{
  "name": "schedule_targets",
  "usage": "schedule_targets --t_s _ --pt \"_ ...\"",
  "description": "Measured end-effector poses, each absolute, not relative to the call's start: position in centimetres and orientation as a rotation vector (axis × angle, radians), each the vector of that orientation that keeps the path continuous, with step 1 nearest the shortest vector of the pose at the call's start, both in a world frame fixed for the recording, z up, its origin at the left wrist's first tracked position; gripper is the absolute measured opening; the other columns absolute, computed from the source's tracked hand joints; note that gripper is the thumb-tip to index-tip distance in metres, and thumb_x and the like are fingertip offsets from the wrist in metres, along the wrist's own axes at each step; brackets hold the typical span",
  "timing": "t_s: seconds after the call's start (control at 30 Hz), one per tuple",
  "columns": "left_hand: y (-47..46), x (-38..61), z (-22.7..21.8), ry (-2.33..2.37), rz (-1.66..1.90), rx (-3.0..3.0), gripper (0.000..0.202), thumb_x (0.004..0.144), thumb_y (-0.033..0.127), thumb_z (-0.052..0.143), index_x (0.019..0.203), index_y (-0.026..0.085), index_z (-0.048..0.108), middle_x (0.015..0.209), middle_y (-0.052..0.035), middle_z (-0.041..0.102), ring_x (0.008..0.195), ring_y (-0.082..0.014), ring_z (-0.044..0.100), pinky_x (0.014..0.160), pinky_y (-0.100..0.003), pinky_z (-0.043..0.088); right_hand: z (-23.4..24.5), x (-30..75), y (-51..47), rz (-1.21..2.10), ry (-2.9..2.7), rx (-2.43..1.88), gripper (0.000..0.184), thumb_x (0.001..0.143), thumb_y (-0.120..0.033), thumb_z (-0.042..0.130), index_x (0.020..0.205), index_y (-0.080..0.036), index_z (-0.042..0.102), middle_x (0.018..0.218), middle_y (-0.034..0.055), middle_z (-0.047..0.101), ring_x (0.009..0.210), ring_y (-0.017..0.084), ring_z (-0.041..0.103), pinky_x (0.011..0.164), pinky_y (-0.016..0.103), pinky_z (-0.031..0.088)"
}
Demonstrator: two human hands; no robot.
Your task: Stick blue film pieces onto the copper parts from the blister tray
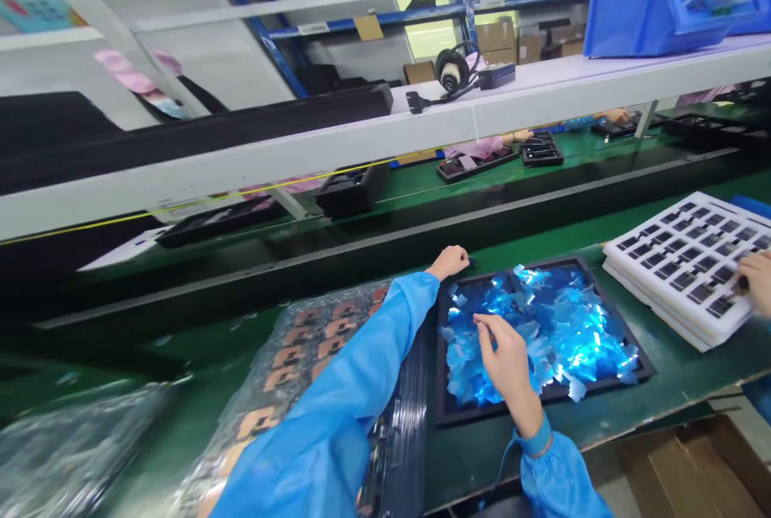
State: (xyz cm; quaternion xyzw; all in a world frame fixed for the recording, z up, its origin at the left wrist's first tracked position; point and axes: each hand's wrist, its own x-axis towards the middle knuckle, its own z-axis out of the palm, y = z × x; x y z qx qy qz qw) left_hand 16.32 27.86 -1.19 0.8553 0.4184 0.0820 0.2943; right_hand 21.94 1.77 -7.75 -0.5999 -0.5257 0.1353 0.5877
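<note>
My left hand (450, 261) reaches out beyond the far left corner of a black tray (442, 389), its fingers curled together. Something small and dark lies right at those fingertips, too small to name. Over the tray's left part, my right hand (506, 357) has thumb and forefinger pinched together. Whatever is in that pinch, if anything, cannot be made out. Shiny blue film pieces (584, 333) are heaped in the tray, some hanging over its near rim. Left of it, under my left arm, lie stacked clear plastic trays (283, 333) with copper-coloured parts.
White foam trays (675, 277) with dark parts are stacked at the right, a co-worker's hand (757, 281) on them. More clear trays (84, 438) lie at the lower left. A shelf (337, 136) crosses above the bench, carrying a blue bin (638, 12).
</note>
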Motion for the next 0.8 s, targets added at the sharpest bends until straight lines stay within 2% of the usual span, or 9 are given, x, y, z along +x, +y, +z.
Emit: schedule_targets --t_s 0.07,0.13,0.23,0.3,0.4,0.53,0.67,0.73,0.8 --pt "25.9 14.7 -0.1 1.097 0.296 2.152 0.023 0.101 0.029 0.069 0.088 0.011 0.076 0.091 -0.0133 0.08 0.086 -0.0249 0.079 0.08 -0.036 0.066 -7.5 22.3 2.0 0.354 -1.14 -1.403 0.031 0.111 -0.032 0.049 0.124 -0.024 0.076 0.119 0.0096 0.082 0.108 0.024 0.079 0.088 0.036 0.066" --pt "23.0 12.3 0.7 1.061 0.353 2.02 0.026 0.101 0.032 0.065 0.094 0.011 0.079 0.094 -0.0146 0.082 0.084 -0.0248 0.08 0.076 -0.034 0.066 -6.9 22.4 2.2 0.411 -1.039 -1.39 0.034 0.109 -0.036 0.053 0.134 -0.022 0.071 0.123 0.0119 0.08 0.103 0.023 0.079 0.082 0.035 0.067" --pt "17.0 8.3 1.3 0.995 0.403 1.826 0.029 0.097 0.038 0.068 0.103 0.012 0.08 0.096 -0.0134 0.083 0.082 -0.0246 0.081 0.074 -0.035 0.068 -5.5 22.3 2.3 0.524 -0.968 -1.327 0.048 0.101 -0.043 0.067 0.145 -0.022 0.063 0.125 0.0128 0.078 0.094 0.022 0.078 0.072 0.033 0.066" --pt "12.9 6.2 1.3 0.96 0.462 1.736 0.031 0.095 0.041 0.069 0.102 0.013 0.08 0.096 -0.0117 0.083 0.083 -0.0251 0.081 0.074 -0.034 0.067 -4.9 22.0 2.4 0.611 -0.995 -1.281 0.047 0.095 -0.044 0.076 0.136 -0.023 0.068 0.117 0.0101 0.079 0.09 0.021 0.077 0.071 0.031 0.065" --pt "8.5 4.4 0.9 1.017 0.58 1.812 0.029 0.096 0.04 0.066 0.101 0.015 0.081 0.094 -0.008 0.083 0.084 -0.0245 0.079 0.075 -0.031 0.064 -4.8 21.5 2.2 0.727 -1.054 -1.244 0.027 0.09 -0.042 0.081 0.109 -0.023 0.076 0.096 0.0048 0.079 0.085 0.02 0.075 0.069 0.03 0.063" --pt "6.4 3.2 0.2 1.099 0.681 2.055 0.027 0.097 0.032 0.062 0.103 0.018 0.084 0.096 -0.0067 0.084 0.085 -0.024 0.077 0.08 -0.031 0.059 -5.6 21.1 1.5 0.803 -1.111 -1.233 0.017 0.094 -0.04 0.077 0.099 -0.024 0.078 0.093 0.0028 0.079 0.086 0.021 0.076 0.072 0.029 0.062" --pt "6.3 2.6 -0.5 1.093 0.704 2.03 0.027 0.097 0.032 0.062 0.104 0.019 0.085 0.101 -0.0068 0.085 0.086 -0.0237 0.077 0.079 -0.03 0.058 -6.0 20.7 1.3 0.778 -1.201 -1.257 0.024 0.105 -0.041 0.062 0.099 -0.024 0.078 0.091 0.003 0.081 0.083 0.021 0.078 0.078 0.033 0.064" --pt "6.3 2.5 -0.8 1.138 0.71 1.952 0.028 0.095 0.032 0.063 0.107 0.017 0.084 0.096 -0.006 0.084 0.081 -0.0225 0.076 0.077 -0.03 0.058 -6.0 20.4 1.4 0.691 -1.252 -1.275 0.028 0.109 -0.04 0.056 0.104 -0.024 0.078 0.099 0.0049 0.081 0.087 0.022 0.078 0.079 0.034 0.064" --pt "6.3 2.4 -1.2 1.182 0.718 1.881 0.031 0.094 0.033 0.064 0.11 0.016 0.084 0.088 -0.0049 0.082 0.076 -0.0211 0.074 0.073 -0.029 0.058 -5.8 20.1 1.5 0.531 -1.306 -1.303 0.026 0.109 -0.04 0.058 0.111 -0.025 0.079 0.11 0.0074 0.08 0.098 0.023 0.076 0.082 0.035 0.065"
